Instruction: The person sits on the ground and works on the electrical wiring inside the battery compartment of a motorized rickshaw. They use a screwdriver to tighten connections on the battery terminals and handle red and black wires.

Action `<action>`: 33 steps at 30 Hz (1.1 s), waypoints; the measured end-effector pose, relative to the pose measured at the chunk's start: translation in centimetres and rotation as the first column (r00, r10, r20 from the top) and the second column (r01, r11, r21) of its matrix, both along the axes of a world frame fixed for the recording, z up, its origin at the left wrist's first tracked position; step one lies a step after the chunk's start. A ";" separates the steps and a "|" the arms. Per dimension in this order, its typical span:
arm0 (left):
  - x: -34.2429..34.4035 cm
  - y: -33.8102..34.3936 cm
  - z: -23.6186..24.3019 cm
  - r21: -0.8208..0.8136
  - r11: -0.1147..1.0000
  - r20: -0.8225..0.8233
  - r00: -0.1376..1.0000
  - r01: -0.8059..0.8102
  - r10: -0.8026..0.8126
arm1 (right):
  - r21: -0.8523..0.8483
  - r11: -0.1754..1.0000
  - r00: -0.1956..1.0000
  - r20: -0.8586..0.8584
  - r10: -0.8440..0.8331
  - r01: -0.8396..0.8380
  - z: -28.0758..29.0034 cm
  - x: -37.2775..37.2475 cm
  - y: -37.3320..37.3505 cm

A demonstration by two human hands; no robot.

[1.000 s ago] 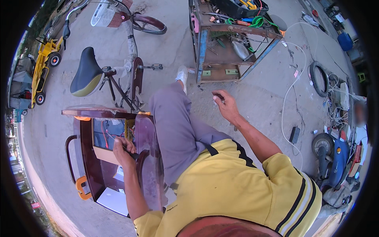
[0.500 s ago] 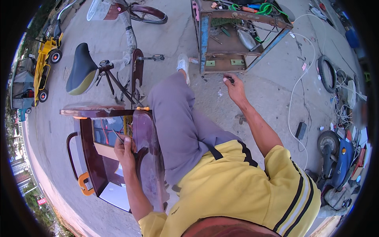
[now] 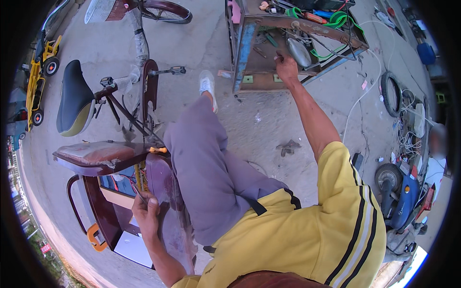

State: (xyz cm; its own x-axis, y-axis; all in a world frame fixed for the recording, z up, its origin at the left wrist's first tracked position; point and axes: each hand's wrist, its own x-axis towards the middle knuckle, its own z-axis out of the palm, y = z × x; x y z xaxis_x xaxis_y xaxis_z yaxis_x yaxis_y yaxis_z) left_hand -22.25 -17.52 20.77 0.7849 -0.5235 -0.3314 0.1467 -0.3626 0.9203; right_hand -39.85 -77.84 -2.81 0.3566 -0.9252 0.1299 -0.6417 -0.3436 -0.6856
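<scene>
My left hand [image 3: 145, 211] is closed in a pinch around a thin, dark, pointed tool [image 3: 136, 190]; its exact kind does not show. It is beside the open maroon compartment [image 3: 98, 204] under the tricycle's rear seat, where a dark blue block and red wires [image 3: 126, 177] show. My right hand [image 3: 287, 69] reaches over the lower shelf of a rusty metal cart [image 3: 247, 45], its fingers curled together. What they hold, if anything, is too small to make out. Close to these fingers lies a grey, rounded metal piece [image 3: 299, 53].
The tricycle's black saddle [image 3: 74, 98] and pedal [image 3: 177, 70] stand left of my leg. Green straps [image 3: 338, 19] and tools cover the cart top. A white cable [image 3: 354, 103], a loose tyre [image 3: 391, 93] and a blue scooter [image 3: 406, 201] are at the right.
My right hand has moved forward from the ground in front of the cart to over its lower shelf. My left hand still pinches the thin tool, slightly lower in view.
</scene>
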 end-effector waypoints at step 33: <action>1.0 0.2 0.9 0.127 0.919 0.167 0.905 0.374 -0.392 | 0.898 0.398 0.967 0.240 -0.085 -0.188 -1.0 -5.5 -17.9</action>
State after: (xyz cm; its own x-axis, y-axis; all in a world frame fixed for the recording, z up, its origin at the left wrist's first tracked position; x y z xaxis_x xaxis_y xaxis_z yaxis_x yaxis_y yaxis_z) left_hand -21.21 -17.28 21.64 0.5816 -0.7710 -0.2592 -0.1900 -0.4387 0.8783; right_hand -45.38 -95.72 -3.78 0.4963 -0.5169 -0.6975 -0.4387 0.5440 -0.7153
